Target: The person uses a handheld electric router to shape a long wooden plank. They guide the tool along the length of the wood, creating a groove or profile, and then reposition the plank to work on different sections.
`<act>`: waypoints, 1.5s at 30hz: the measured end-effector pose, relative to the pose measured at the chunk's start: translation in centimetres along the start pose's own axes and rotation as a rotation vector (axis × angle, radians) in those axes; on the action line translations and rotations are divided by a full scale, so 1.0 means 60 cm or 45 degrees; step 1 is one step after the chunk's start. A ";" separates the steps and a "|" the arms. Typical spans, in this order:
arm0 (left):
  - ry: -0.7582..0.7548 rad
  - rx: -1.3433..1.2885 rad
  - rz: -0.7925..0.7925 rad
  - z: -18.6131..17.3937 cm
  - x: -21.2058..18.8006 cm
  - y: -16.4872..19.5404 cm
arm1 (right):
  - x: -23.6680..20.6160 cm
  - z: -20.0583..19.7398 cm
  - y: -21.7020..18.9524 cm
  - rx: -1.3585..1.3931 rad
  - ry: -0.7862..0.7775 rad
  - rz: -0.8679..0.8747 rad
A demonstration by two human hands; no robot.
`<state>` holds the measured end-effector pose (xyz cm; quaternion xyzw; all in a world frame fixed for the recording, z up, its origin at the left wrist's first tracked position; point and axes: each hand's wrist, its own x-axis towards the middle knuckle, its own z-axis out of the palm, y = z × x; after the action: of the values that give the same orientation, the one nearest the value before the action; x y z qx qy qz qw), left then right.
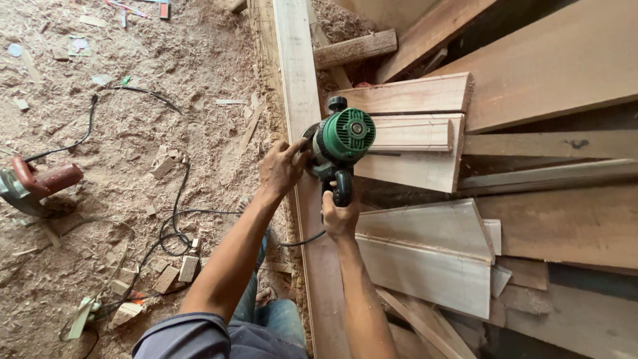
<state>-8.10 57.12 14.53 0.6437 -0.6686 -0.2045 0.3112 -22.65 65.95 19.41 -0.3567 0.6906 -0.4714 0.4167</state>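
A green and black hand-held router (343,141) sits on a long narrow wooden plank (300,86) that runs away from me. My left hand (281,167) grips the router's left side handle. My right hand (339,214) is closed around the black handle on its near side. The tool's black cord (302,240) trails down to the left, toward my legs.
Sawdust and wood offcuts (174,272) cover the floor on the left, with black cables (174,219) looping across it. A red-handled circular saw (32,184) lies at the far left. Cut boards and moulded panels (425,256) are stacked on the right.
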 end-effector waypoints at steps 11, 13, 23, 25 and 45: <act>-0.024 -0.025 -0.031 0.018 0.055 -0.025 | 0.049 0.034 -0.019 0.037 -0.027 -0.045; -0.026 -0.014 -0.040 0.019 0.062 -0.027 | 0.055 0.042 -0.024 0.050 -0.012 -0.037; 0.017 -0.019 -0.055 0.035 0.110 -0.043 | 0.097 0.067 -0.036 -0.053 0.007 -0.081; 0.015 -0.002 -0.049 0.038 0.122 -0.047 | 0.107 0.071 -0.039 -0.046 -0.011 -0.082; -0.051 0.082 -0.167 0.032 0.409 -0.070 | 0.417 0.172 -0.082 -0.004 -0.249 -0.233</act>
<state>-5.77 32.28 14.06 0.6917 -0.6373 -0.2155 0.2628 -22.72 38.65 15.90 -0.4631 0.6120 -0.4694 0.4366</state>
